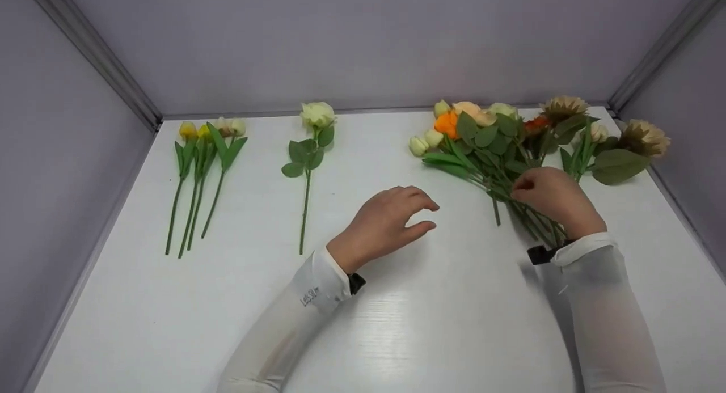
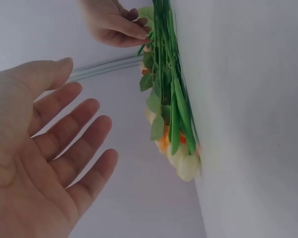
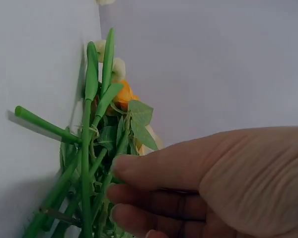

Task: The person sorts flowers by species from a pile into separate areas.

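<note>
My left hand point(image 1: 391, 220) hovers over the table's middle with thumb and fingers spread apart, holding nothing. In the left wrist view its palm and loosely bent fingers point(image 2: 84, 144) show. On the right, my right hand point(image 1: 553, 200) is at the stems of a bunch of artificial flowers point(image 1: 493, 143). Its fingers are loosely bent; in the right wrist view the thumb point(image 3: 139, 168) lies close beside the green stems point(image 3: 87, 168), with nothing seen between thumb and forefinger. The bunch mixes an orange flower point(image 1: 446, 124), pale tulips point(image 1: 420, 146), roses and large brownish blooms point(image 1: 564, 106).
A white rose point(image 1: 317, 115) with a long stem lies left of centre. Further left are yellow tulips point(image 1: 188, 131) and a pale tulip stem point(image 1: 218, 191). Another beige bloom point(image 1: 645, 138) lies at the right edge. Grey panels point(image 1: 363, 47) wall the white table point(image 1: 408, 347).
</note>
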Motion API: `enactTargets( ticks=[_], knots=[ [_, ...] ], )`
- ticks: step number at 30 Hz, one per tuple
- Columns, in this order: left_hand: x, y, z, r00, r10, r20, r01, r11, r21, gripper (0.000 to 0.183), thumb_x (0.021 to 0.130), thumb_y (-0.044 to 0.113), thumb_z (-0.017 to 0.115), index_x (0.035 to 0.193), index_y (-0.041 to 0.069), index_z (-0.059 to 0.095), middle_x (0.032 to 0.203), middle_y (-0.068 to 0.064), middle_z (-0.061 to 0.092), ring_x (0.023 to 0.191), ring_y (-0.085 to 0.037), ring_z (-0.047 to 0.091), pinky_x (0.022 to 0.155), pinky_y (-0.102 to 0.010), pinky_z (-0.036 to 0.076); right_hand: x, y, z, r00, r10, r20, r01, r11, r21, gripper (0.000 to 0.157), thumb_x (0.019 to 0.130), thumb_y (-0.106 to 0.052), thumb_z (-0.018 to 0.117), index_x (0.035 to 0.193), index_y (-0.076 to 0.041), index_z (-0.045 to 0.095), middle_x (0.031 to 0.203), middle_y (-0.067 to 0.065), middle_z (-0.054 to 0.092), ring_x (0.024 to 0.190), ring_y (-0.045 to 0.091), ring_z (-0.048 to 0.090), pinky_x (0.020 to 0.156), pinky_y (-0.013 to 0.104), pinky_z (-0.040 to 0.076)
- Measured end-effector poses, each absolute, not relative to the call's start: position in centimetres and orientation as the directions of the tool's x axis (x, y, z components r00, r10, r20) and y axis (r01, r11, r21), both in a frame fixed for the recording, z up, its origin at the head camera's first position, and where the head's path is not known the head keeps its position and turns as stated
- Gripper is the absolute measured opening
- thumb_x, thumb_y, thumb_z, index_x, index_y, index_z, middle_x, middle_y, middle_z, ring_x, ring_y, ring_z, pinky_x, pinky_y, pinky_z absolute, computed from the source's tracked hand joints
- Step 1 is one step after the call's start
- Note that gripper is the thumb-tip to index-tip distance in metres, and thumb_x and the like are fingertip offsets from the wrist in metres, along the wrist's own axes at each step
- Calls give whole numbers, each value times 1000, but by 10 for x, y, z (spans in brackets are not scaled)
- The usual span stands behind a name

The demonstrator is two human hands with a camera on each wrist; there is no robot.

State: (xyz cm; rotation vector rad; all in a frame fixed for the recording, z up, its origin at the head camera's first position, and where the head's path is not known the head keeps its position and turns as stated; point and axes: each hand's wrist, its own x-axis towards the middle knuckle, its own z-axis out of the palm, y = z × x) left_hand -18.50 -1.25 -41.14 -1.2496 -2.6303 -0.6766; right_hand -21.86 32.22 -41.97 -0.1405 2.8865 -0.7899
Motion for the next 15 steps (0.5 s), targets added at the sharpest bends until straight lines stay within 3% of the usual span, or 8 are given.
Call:
enactTargets(
  ticks=[7,15],
  knots=[
    [-185,-13,-421,-651,715,254,749,552,366,25,92,36,58,113,24,64,112,12,59,104,-6,54,89,-24,41,-223,311,-430,-982,-169,-85,-124,916,-382,14,86,-12,62,92,-3,70,90,12,65,73,28,57,66,48,45],
    [-188,-17,-425,-673,700,238,725,563,396,23,92,36,56,111,25,65,109,15,60,102,-3,54,87,-22,42,-224,306,-435,-984,-163,-76,-124,921,-369,11,86,-11,62,89,-4,70,86,10,65,70,26,56,65,44,44]
  ],
)
